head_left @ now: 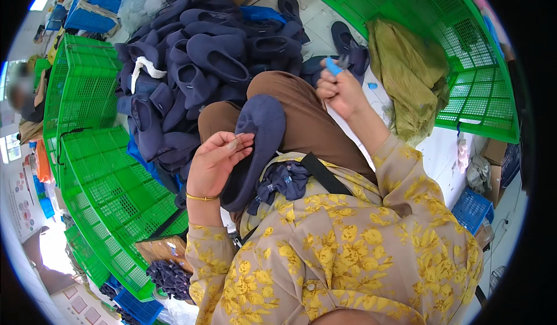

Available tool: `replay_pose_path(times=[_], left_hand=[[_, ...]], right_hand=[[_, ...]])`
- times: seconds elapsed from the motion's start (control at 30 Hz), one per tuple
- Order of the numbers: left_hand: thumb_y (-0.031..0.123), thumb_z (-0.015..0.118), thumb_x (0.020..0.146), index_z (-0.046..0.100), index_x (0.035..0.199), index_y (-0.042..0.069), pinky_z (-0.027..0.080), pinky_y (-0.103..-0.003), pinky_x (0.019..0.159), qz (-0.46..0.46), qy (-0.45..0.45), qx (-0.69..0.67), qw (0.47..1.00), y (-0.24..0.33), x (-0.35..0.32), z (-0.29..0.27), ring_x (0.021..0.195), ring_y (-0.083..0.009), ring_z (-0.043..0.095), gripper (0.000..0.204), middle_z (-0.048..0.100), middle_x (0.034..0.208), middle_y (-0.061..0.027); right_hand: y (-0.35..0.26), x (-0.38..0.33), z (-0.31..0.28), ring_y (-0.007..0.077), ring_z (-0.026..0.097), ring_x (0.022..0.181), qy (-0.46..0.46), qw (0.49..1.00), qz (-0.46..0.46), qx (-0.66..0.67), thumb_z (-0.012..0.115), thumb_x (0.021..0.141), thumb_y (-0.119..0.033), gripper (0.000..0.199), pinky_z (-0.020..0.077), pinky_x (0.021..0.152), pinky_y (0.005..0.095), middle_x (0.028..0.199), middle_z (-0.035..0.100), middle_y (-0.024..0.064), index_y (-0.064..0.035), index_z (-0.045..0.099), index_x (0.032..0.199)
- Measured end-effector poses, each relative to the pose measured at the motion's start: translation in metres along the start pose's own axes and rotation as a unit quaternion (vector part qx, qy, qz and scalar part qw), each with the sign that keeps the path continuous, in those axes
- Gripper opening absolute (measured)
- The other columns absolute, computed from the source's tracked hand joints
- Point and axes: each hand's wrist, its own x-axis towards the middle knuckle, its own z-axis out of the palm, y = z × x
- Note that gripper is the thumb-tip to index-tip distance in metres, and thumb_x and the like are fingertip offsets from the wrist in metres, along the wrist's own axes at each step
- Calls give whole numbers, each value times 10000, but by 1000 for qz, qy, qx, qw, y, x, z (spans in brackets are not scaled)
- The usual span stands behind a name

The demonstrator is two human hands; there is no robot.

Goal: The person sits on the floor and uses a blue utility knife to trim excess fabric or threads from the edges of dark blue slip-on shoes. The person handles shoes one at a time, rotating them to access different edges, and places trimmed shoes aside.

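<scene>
A navy fabric slipper (268, 125) lies on my lap, its toe pointing away from me and its opening along the left side. My left hand (217, 159) is closed at the edge of the slipper's opening, thumb and fingertips pinched together on the fabric. Raised to the right, apart from the slipper, is my right hand (343, 91), its fingers curled together and a blue wrap (333, 66) on one finger. Anything pinched in it is too small or blurred to make out. Several small navy fabric bows (284, 183) rest at my waist.
A big heap of navy slippers (214, 58) rises beyond my knees, a white strip (145, 69) on it. Green plastic crates (107, 180) stand at left, another green crate (476, 93) at right. An olive sack (406, 69) slumps beside that one. More bows (169, 278) sit at lower left.
</scene>
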Motion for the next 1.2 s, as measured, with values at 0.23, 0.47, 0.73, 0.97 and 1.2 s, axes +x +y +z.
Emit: replay_pose_path(times=[0.23, 0.47, 0.73, 0.97, 1.2], left_hand=[[55, 560, 923, 580, 936, 20, 452, -424, 999, -7, 0, -93, 996, -2, 3, 0, 1074, -261, 607, 42, 635, 1117, -169], [15, 692, 818, 409, 728, 105, 556, -278, 632, 73, 203, 145, 966, -21, 33, 15, 707, -154, 646, 310, 601, 834, -72], [73, 669, 732, 416, 726, 71, 495, -243, 479, 56, 301, 345, 887, -27, 53, 24, 539, -114, 593, 253, 573, 659, -41], [145, 691, 839, 507, 672, 44, 441, -237, 436, 83, 253, 328, 906, -26, 44, 24, 469, -92, 536, 268, 549, 575, -22], [272, 694, 873, 670, 674, -17, 396, -211, 448, 30, 224, 347, 910, -7, 23, 47, 437, -81, 506, 352, 568, 518, -31]], right_hand=[[-41, 8, -74, 65, 305, 435, 89, 995, -25, 33, 581, 967, -158, 71, 256, 435, 229, 567, 369, -35, -94, 569, 993], [-31, -9, -67, 54, 297, 449, 99, 994, -43, -14, 542, 990, -194, 129, 262, 437, 216, 578, 353, -44, -88, 572, 1057], [-104, -43, -49, 56, 265, 479, -6, 988, -153, 20, 547, 966, -161, 140, 228, 439, 208, 599, 305, -56, -64, 587, 1058], [-147, -143, 51, 93, 312, 584, -317, 900, -292, -68, 480, 989, -39, 143, 312, 492, 224, 674, 333, 2, 28, 540, 1100], [-150, -208, 62, 177, 686, 766, -680, 704, -76, -189, 628, 886, -22, 59, 590, 693, 270, 865, 675, 111, -34, 685, 898]])
